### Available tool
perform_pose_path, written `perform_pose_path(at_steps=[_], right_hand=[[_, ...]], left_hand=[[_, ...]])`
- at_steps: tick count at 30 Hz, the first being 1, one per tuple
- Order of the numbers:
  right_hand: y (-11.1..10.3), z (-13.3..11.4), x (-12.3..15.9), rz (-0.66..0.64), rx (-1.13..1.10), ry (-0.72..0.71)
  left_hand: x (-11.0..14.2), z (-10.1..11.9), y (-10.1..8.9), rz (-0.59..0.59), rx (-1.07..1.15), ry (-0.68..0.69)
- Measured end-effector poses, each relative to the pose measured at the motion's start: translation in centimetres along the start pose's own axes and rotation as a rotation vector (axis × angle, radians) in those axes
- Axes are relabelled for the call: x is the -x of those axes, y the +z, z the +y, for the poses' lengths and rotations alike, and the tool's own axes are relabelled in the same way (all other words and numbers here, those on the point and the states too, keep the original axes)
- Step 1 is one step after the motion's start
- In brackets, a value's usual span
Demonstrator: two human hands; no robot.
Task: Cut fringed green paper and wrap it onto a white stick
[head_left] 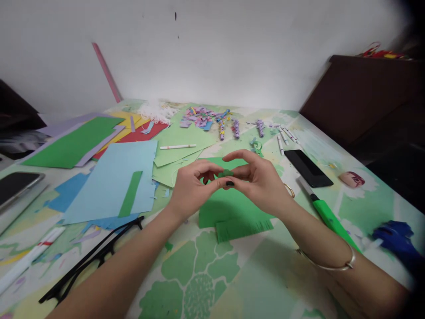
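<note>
Between my fingertips, above the middle of the table, is a small piece of green paper (226, 173), mostly covered by the fingers. My left hand (198, 180) pinches it from the left, and my right hand (256, 178) pinches it from the right with its index finger arched above. Below both hands lies a green paper sheet (209, 210). A green strip with a fringed edge (237, 228) rests over the sheet's near side. Another plain green strip (130, 193) lies on the light blue sheet (109, 186) to the left.
Colored sheets (75, 141), a phone (20, 188) and black glasses (99, 254) are at left. Paper scraps (199, 117) and rolled purple pieces (236, 129) lie at the back. A black phone (308, 167), a green-handled knife (332, 221) and a blue object (395, 237) are at right.
</note>
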State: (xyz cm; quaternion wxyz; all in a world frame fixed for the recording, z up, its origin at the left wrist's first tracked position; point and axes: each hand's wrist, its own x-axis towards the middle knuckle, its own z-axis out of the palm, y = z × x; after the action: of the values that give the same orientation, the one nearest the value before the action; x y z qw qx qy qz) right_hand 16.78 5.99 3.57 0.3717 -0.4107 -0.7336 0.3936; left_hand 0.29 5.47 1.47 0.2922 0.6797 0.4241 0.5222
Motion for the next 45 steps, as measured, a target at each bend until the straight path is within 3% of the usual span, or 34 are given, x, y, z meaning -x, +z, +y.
perform_pose_path(at_steps=[3,5,15,22,26,31,37,39,40,42,45], right_hand=[[-0.1,-0.1,0.1,-0.041,0.041,-0.006],[-0.1,-0.2,0.2,-0.061,0.064,-0.003],[-0.3,0.1,-0.1,-0.06,-0.01,0.065],[-0.4,0.3,-0.4,-0.092,-0.061,0.11],[-0.5,0.4,-0.4,-0.092,-0.024,0.116],[-1.0,1.1,-0.8,-0.068,0.054,0.141],[-2.7,4.0,-2.2,0.067,0.379,0.185],[-3.2,5.4,-2.7,0.101,0.444,0.203],[-3.4,6.0,-2.9,0.111,0.475,0.211],[-3.6,6.9,-3.2,0.122,0.535,0.215],[-3.5,7.5,-3.3,0.15,0.619,0.179]], left_hand=[[0.0,0.3,-0.2,-0.069,0.188,-0.141],[-0.1,0.4,-0.5,-0.084,0.216,-0.158],[-0.2,0.0,-0.5,-0.101,-0.195,0.091],[-0.1,-0.1,-0.5,-0.046,-0.238,0.073],[-0.3,-0.1,-0.7,0.058,-0.078,-0.046],[-1.4,-0.1,-1.8,0.267,0.388,-0.216],[-2.9,0.5,-6.4,0.523,0.56,-0.182],[-3.1,0.4,-8.2,0.584,0.519,-0.137],[-3.1,0.1,-9.0,0.557,0.463,-0.127],[-3.0,-0.6,-10.1,0.524,0.203,-0.046],[-2.6,-1.7,-10.8,0.16,-0.362,-0.2]])
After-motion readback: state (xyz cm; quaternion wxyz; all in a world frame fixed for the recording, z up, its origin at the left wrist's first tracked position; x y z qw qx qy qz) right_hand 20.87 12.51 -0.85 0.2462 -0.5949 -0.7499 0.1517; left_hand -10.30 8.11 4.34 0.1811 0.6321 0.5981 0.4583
